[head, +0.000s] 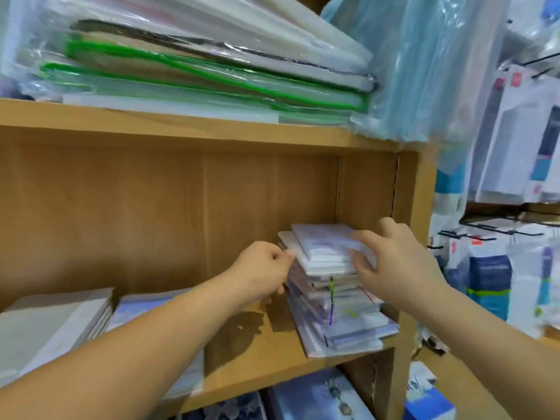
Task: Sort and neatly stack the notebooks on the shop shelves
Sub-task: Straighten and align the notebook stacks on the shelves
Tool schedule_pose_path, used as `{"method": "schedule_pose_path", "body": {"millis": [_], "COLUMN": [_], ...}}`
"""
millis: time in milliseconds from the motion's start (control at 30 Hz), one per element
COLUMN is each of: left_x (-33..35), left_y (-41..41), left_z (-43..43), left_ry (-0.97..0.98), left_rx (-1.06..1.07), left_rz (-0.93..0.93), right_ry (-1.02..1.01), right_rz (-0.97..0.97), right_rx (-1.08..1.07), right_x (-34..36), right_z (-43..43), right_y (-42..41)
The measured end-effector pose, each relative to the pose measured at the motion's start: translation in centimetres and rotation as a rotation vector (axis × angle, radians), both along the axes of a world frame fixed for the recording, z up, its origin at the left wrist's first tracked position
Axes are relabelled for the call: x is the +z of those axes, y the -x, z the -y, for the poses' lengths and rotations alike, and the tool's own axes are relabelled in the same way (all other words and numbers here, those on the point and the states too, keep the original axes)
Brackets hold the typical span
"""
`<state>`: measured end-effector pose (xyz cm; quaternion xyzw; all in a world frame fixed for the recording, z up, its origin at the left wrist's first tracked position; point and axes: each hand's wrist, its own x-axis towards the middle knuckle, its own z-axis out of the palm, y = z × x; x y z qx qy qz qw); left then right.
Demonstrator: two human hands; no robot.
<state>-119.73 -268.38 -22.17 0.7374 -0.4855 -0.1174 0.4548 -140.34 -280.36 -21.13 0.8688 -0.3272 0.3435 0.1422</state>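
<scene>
A light brown wooden shelf unit (194, 137) carries clear-wrapped green-edged folders (212, 71) on its upper board. On the middle board, in the right corner, stands an uneven stack of pale, plastic-wrapped notebooks (342, 316). A flat white pile (51, 322) lies well apart at the left. The right hand (403, 265) rests on the stack's top right side, fingers spread. The left hand (263, 271) is curled at the stack's left edge, thumb tip (289, 253) touching a white notebook; whether it grips cannot be told.
</scene>
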Motion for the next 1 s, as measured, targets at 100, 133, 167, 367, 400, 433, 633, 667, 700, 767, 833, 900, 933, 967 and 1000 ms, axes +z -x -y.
{"method": "schedule_pose_path", "body": {"millis": [100,133,167,367,400,433,633,667,700,767,833,900,933,967,1000], "left_x": [0.3,0.3,0.2,1.1,1.2,1.2,1.6,1.9,2.1,2.0,1.8,1.6,1.5,1.3,1.0], "left_y": [0.4,0.6,0.7,1.5,1.6,1.7,3.1,3.5,3.7,3.8,3.5,2.9,2.5,2.1,1.6], "left_z": [2.2,2.5,2.8,3.9,3.8,3.6,2.1,1.8,1.4,0.0,-2.0,-4.8,-6.4,-8.2,-10.1], "left_ry": [-0.016,-0.026,-0.034,-0.052,-0.057,-0.07,-0.066,-0.027,0.015,0.091,0.127,0.146,0.151,0.144,0.128], "left_rx": [-0.015,-0.021,-0.023,0.004,0.004,-0.001,-0.103,-0.106,-0.099,-0.083,-0.085,-0.082,-0.073,-0.061,-0.043], "left_rz": [-0.149,-0.197,-0.24,-0.383,-0.392,-0.392,-0.636,-0.693,-0.731,-0.759,-0.734,-0.7,-0.683,-0.658,-0.618], "right_ry": [-0.195,-0.283,-0.335,-0.255,-0.246,-0.238,-0.368,-0.406,-0.414,-0.436,-0.639,-0.869,-0.886,-0.849,-0.783], "right_rz": [-0.064,-0.051,-0.056,-0.022,0.017,0.046,0.117,0.179,0.243,0.293,0.327,0.404,0.416,0.414,0.384], "right_rx": [0.122,0.177,0.221,0.278,0.284,0.287,0.3,0.268,0.222,0.143,0.226,0.339,0.365,0.377,0.383], "right_x": [-0.2,-0.2,-0.2,-1.1,-1.2,-1.3,-1.0,-1.0,-1.0,-1.0,-0.8,-0.5,-0.4,-0.3,-0.3], "right_z": [1.6,1.8,2.0,2.2,2.2,2.1,1.0,0.5,0.2,-0.5,-1.5,-3.6,-4.7,-6.0,-7.3], "right_y": [0.3,0.3,0.3,-0.4,-0.3,-0.2,1.3,1.6,1.9,2.5,2.5,1.5,0.7,-0.2,-1.2]}}
